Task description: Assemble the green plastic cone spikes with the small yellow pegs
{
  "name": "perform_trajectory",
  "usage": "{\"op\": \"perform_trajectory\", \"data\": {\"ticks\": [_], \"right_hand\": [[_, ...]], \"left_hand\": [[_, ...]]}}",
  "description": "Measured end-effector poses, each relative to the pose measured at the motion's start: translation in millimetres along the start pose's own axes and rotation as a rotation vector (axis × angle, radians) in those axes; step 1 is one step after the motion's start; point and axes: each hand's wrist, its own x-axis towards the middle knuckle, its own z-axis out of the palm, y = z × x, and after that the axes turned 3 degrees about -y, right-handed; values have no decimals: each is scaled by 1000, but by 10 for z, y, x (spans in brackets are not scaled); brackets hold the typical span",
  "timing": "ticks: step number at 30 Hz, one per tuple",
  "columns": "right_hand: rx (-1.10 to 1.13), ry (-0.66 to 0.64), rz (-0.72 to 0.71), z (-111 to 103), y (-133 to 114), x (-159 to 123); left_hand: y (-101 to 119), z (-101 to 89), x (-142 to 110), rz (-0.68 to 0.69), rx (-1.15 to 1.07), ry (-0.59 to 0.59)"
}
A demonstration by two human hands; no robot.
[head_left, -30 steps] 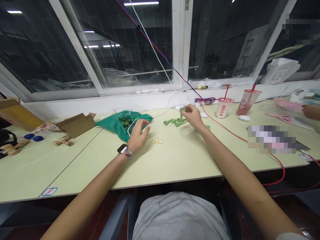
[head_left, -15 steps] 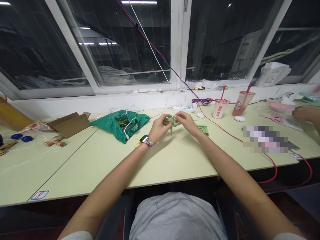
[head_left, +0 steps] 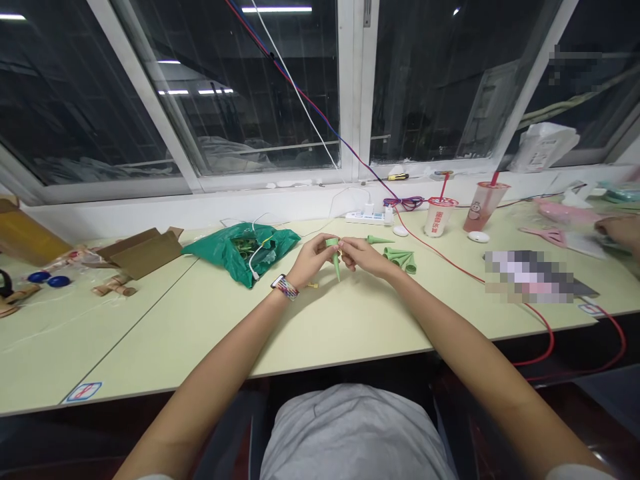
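Note:
In my left hand (head_left: 315, 257) a small green cone (head_left: 337, 267) hangs point down, gripped between thumb and fingers near its wide end. The fingers of my right hand (head_left: 361, 256) are pinched together right beside that cone; what they hold, if anything, is hidden. A cluster of several similar green cones (head_left: 400, 259) lies on the table to the right of my hands. Behind my right hand rests one more green cone (head_left: 379, 240). A little yellow piece (head_left: 313, 285) shows on the table by my left wrist.
Left of my hands sits a green plastic bag (head_left: 220, 248) with green pieces inside. An open cardboard box (head_left: 150, 252) stands farther left. Two drink cups, one a white cup (head_left: 439, 219), are at the back right near a power strip (head_left: 367, 217). Another person's hand (head_left: 617, 230) is at far right.
My right hand has lowered slightly, with its fingers curled in closer to the cone. The cone in my left hand now shows more plainly, as do the cones on the table.

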Motion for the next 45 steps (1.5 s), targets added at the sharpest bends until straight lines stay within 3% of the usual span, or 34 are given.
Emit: {"op": "perform_trajectory", "data": {"ticks": [5,9,11,14,17,20,23,25,30,33,35,39,45], "right_hand": [[106,0,5,52,-71,-22],[221,22,39,79,-128,-41],[255,89,16,-17,-164,-75],[309,319,-81,-313,-236,-198],[297,441,-130,-597,-299,-395],[253,400,-87,-689,-314,-609],[173,281,-19,-679,-301,-792],[177,300,-22,-721,-293,-886],[406,633,-124,-1107,-253,-1034],[551,782,-148,-1356,-206,-1102],[643,874,-165,-1464,-181,-1143],[733,942,-165,-1547,-161,-1180],[781,941,-131,-1524,-150,-1144]], "left_hand": [[90,-16,-25,55,27,-39],[176,-41,-38,103,86,5],[200,-158,-29,104,57,97],[220,-413,-16,62,-78,283],[241,-474,-20,11,-60,251],[252,-166,-14,-34,-23,67],[236,331,12,-86,-169,-70],[213,648,27,-96,-162,-137],[212,1327,96,88,419,-201],[255,1722,242,166,720,-309],[270,1941,392,216,910,-314],[198,2088,714,237,1094,-264],[-100,1781,912,90,1107,-220]]}}
